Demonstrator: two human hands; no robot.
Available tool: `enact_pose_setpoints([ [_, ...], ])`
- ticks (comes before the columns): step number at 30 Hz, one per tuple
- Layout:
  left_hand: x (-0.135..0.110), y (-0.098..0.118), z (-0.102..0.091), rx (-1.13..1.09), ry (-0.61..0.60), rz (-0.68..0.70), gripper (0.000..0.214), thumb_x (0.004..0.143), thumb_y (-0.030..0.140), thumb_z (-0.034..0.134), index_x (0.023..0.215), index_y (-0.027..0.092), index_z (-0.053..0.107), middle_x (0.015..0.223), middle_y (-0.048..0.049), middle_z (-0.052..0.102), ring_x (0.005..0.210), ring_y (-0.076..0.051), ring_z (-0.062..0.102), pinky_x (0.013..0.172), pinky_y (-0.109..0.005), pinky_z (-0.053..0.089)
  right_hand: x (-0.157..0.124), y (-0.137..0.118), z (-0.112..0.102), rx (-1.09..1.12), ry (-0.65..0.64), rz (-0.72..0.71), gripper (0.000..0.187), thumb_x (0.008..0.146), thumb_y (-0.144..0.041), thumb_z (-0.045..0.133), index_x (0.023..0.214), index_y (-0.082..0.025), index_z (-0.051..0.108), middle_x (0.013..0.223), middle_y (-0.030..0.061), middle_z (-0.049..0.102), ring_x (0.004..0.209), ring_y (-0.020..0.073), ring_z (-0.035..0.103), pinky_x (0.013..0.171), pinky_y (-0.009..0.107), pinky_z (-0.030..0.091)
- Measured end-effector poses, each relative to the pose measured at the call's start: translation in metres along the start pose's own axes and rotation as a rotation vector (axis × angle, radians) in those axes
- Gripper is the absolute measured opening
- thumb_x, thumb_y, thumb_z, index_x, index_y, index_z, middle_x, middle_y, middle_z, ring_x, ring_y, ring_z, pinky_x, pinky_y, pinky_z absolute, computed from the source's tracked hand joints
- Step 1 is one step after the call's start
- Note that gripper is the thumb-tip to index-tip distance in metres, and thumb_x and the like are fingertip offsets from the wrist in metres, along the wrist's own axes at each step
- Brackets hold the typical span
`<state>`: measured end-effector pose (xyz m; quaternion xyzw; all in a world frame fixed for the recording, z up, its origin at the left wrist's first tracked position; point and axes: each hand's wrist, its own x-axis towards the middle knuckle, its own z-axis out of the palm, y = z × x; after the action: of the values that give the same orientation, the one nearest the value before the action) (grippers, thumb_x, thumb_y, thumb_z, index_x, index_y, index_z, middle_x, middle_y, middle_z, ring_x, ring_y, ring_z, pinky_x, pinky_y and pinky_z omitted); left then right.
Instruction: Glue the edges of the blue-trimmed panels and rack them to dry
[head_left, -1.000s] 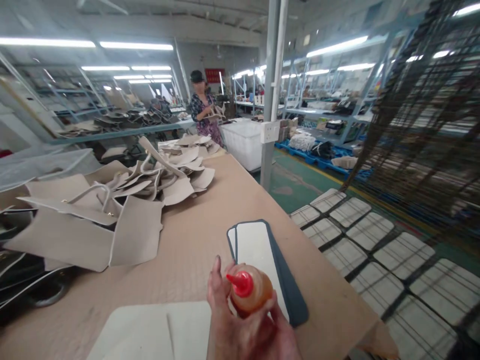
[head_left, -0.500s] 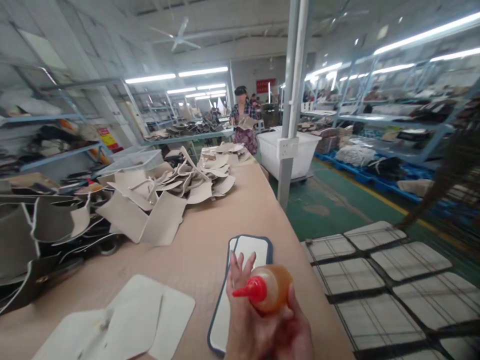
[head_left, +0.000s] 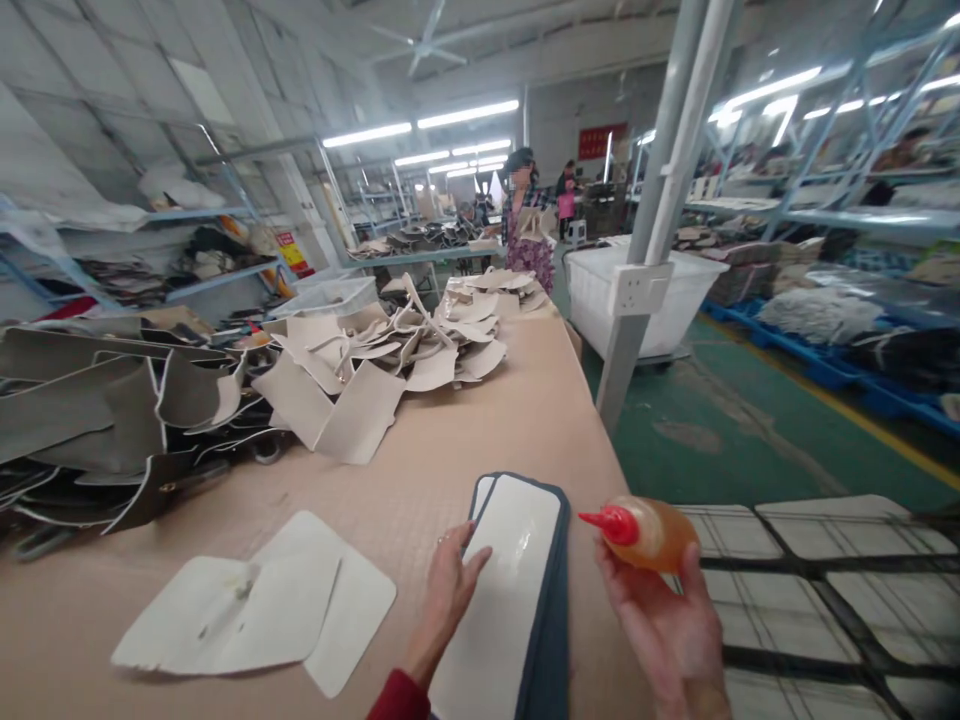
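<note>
My right hand (head_left: 664, 625) grips an amber glue bottle (head_left: 649, 532) with a red nozzle pointing left, held off the table's right edge. My left hand (head_left: 448, 590) rests with fingers spread on the left edge of a long white panel with a dark blue border (head_left: 510, 590), which lies on the cardboard-covered table (head_left: 420, 470). Left of it lie two overlapping white rounded pieces (head_left: 255, 605).
A heap of beige cut leather pieces (head_left: 375, 360) covers the table's middle; grey and dark pieces (head_left: 97, 420) pile at the left. A person (head_left: 527, 225) stands at the far end. A grey post (head_left: 652, 230), a white bin (head_left: 637, 295) and wire racks (head_left: 810, 570) stand right.
The view has swung left. My right hand carried the bottle rightwards off the panel, and my left hand came to lie on the panel's left edge.
</note>
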<state>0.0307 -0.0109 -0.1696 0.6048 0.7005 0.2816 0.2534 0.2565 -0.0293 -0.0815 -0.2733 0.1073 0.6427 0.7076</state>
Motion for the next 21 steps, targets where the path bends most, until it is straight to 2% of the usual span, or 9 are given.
enact_pose_setpoints([
  [3, 0.039, -0.009, 0.019, 0.171, -0.005, 0.014, 0.044, 0.085, 0.032, 0.046, 0.122, 0.01, 0.054, 0.124, -0.0166, 0.058, 0.116, -0.026, 0.052, 0.099, -0.041, 0.039, 0.023, -0.005, 0.001, -0.048, 0.021, 0.012, 0.049, 0.07, -0.046, 0.072, 0.11, -0.02, 0.062, 0.107, 0.009, 0.069, 0.094, 0.0242, 0.066, 0.07, 0.037, 0.057],
  [5, 0.055, -0.009, 0.03, 0.214, -0.017, -0.034, 0.046, 0.084, 0.033, 0.048, 0.121, 0.008, 0.055, 0.124, -0.0193, 0.056, 0.115, -0.03, 0.051, 0.098, -0.043, 0.038, 0.041, -0.007, -0.002, -0.067, 0.047, 0.038, 0.055, 0.063, -0.048, 0.077, 0.109, -0.021, 0.062, 0.107, 0.0092, 0.069, 0.093, 0.0263, 0.066, 0.068, 0.04, 0.058],
  [8, 0.066, -0.009, 0.04, 0.282, -0.047, -0.11, 0.043, 0.082, 0.037, 0.05, 0.11, 0.007, 0.062, 0.118, -0.0206, 0.057, 0.108, -0.034, 0.053, 0.09, -0.045, 0.041, 0.067, -0.011, -0.009, -0.081, 0.078, 0.038, 0.071, 0.047, -0.052, 0.086, 0.107, -0.021, 0.064, 0.104, 0.0083, 0.07, 0.088, 0.0262, 0.067, 0.065, 0.039, 0.059],
  [12, 0.071, -0.007, 0.042, 0.332, -0.076, -0.151, 0.038, 0.08, 0.035, 0.054, 0.106, 0.009, 0.063, 0.113, -0.0165, 0.057, 0.106, -0.03, 0.052, 0.09, -0.039, 0.04, 0.09, -0.014, -0.012, -0.128, 0.086, -0.01, 0.082, 0.031, -0.054, 0.089, 0.104, -0.024, 0.066, 0.103, 0.0062, 0.071, 0.086, 0.0258, 0.068, 0.063, 0.037, 0.059],
  [14, 0.073, -0.005, 0.04, 0.303, -0.073, -0.166, 0.034, 0.076, 0.032, 0.059, 0.102, 0.011, 0.063, 0.109, -0.0141, 0.057, 0.103, -0.027, 0.052, 0.089, -0.035, 0.04, 0.095, -0.014, -0.01, -0.148, 0.081, -0.011, 0.08, 0.031, -0.054, 0.089, 0.102, -0.025, 0.067, 0.103, 0.005, 0.07, 0.086, 0.0255, 0.068, 0.063, 0.036, 0.059],
  [18, 0.075, -0.002, 0.037, 0.049, 0.031, -0.231, 0.026, 0.065, 0.025, 0.066, 0.087, 0.015, 0.058, 0.1, -0.0099, 0.055, 0.095, -0.025, 0.053, 0.084, -0.034, 0.041, 0.097, -0.016, -0.007, -0.182, 0.048, -0.077, 0.076, 0.037, -0.055, 0.087, 0.105, -0.028, 0.066, 0.106, 0.0017, 0.069, 0.088, 0.0231, 0.066, 0.064, 0.034, 0.058],
  [21, 0.075, -0.002, 0.036, -0.099, 0.045, -0.28, 0.029, 0.065, 0.032, 0.063, 0.089, 0.017, 0.053, 0.089, -0.0052, 0.056, 0.085, -0.022, 0.055, 0.076, -0.033, 0.042, 0.096, -0.02, -0.008, -0.226, 0.026, -0.121, 0.076, 0.04, -0.057, 0.085, 0.107, -0.03, 0.065, 0.108, -0.0001, 0.068, 0.092, 0.0236, 0.064, 0.065, 0.035, 0.057],
])
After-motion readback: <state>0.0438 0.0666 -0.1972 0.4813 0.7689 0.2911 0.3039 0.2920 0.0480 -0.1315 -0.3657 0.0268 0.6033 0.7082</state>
